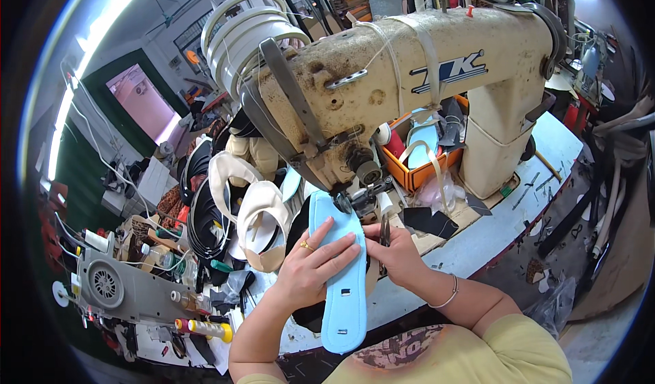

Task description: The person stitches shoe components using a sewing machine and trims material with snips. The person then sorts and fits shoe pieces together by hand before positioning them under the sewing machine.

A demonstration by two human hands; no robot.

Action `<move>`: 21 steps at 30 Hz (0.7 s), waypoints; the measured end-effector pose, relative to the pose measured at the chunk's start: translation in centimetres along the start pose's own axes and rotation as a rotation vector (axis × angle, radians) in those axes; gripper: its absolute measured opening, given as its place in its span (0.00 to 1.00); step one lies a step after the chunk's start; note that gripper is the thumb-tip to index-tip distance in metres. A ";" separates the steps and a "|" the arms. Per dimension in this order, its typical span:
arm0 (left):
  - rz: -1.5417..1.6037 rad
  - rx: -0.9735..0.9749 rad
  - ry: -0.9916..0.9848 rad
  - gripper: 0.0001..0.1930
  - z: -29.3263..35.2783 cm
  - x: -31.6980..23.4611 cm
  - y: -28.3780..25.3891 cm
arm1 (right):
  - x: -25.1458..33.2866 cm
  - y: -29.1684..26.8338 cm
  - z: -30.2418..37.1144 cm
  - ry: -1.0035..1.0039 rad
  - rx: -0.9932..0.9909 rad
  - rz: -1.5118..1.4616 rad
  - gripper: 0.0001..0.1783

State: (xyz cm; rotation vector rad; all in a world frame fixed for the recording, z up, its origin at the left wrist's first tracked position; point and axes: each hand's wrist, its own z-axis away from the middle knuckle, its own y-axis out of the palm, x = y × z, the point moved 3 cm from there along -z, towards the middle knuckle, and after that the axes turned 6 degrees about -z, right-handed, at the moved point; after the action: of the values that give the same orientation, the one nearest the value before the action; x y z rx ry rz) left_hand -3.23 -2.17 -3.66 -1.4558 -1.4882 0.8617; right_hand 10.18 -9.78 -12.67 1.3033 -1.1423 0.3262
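Note:
A long light-blue padded strip (344, 322), rounded at the near end with two small slots, lies under the sewing machine's needle area (348, 203). My left hand (317, 264) rests flat across it, fingers stretched out, with a ring on one finger. At the strip's right edge my right hand (399, 254) is closed around a dark, pointed metal tool (385, 232) that looks like thread snips; most of it is hidden in the palm. The thumb of this hand is close to the strip's edge. The stained cream sewing machine (341, 77) stands over both hands.
Cream curved pieces (263, 223) are piled left of the needle. An orange box (416, 176) with blue pieces and a red spool stands under the machine's arm. Dark scraps (431, 221) lie on the light-blue table (546, 179). Yellow thread cones (211, 329) and another grey machine (129, 285) sit left.

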 end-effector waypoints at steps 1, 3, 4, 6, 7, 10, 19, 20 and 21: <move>0.002 0.002 0.003 0.27 0.2 0.1 0.1 | -0.2 -0.1 0.2 -0.001 -0.004 -0.001 0.11; 0.019 -0.023 0.017 0.27 0.5 0.4 0.3 | 0.2 -0.5 0.7 -0.212 -0.001 0.451 0.09; 0.021 -0.021 0.018 0.27 0.6 0.4 0.3 | 0.3 -0.5 0.8 -0.211 -0.004 0.450 0.09; 0.118 -0.034 -0.033 0.26 0.8 0.7 0.2 | 0.5 -0.4 0.9 -0.201 0.021 0.436 0.08; 0.117 -0.032 -0.029 0.26 1.0 0.8 0.2 | 0.6 -0.2 1.0 -0.203 0.018 0.434 0.08; 0.207 -0.065 -0.095 0.24 1.1 0.9 0.0 | 0.6 0.1 0.9 -0.151 0.033 0.418 0.08; 0.248 -0.046 -0.090 0.21 1.4 1.2 -0.8 | 0.0 1.4 1.4 -0.168 0.082 0.346 0.06; 0.266 -0.048 -0.093 0.19 1.6 1.4 -0.8 | -0.2 1.7 2.1 -0.137 0.051 0.291 0.05; 0.265 -0.050 -0.094 0.19 1.7 1.4 -0.8 | -0.5 1.7 2.7 -0.105 0.017 0.240 0.05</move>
State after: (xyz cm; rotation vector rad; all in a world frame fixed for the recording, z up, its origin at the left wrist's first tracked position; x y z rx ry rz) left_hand -5.00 -0.73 -3.45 -1.6956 -1.4121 1.0713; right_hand 7.42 -11.44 -12.47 1.2110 -1.3921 0.4488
